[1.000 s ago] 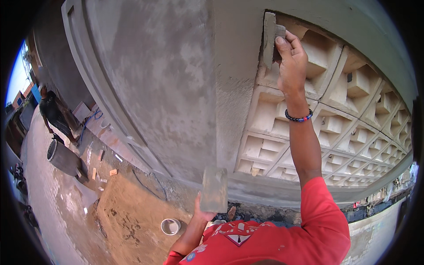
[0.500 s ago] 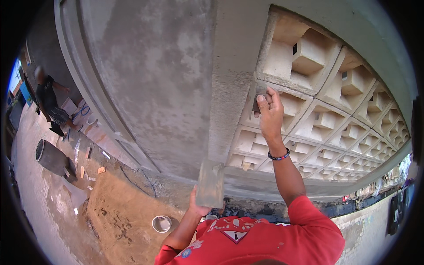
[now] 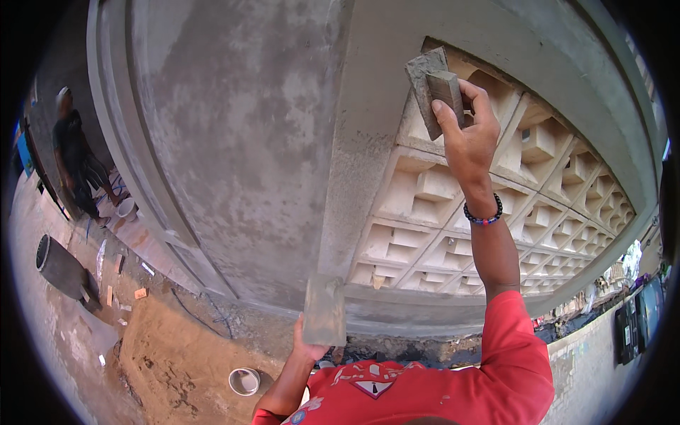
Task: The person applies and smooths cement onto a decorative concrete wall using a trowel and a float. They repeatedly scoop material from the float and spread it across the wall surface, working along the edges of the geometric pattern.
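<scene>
Wall: large, grey (image 3: 234,142), patchy in tone, filling the middle and left.
Block panel: pale, deeply recessed blocks (image 3: 432,185) set in rows, right of the wall's corner.
Plastered border: the grey strip (image 3: 365,134) along the panel's left edge; the step in hand looks like finishing this edge.
Flat board: grey, rectangular (image 3: 324,312), held low before the wall's foot.
Small float: a thin plate with a block handle (image 3: 433,88), tilted at the panel's upper left corner; whether it touches the plaster I cannot tell. The next move probably calls for setting its plate squarely against the border and drawing it along with even pressure.
Right hand: closed on the float's handle, thumb on one side, fingers on the other (image 3: 471,134).
Left hand: gripping the board's lower end (image 3: 310,350), thumb along its left edge, fingers mostly hidden.
</scene>
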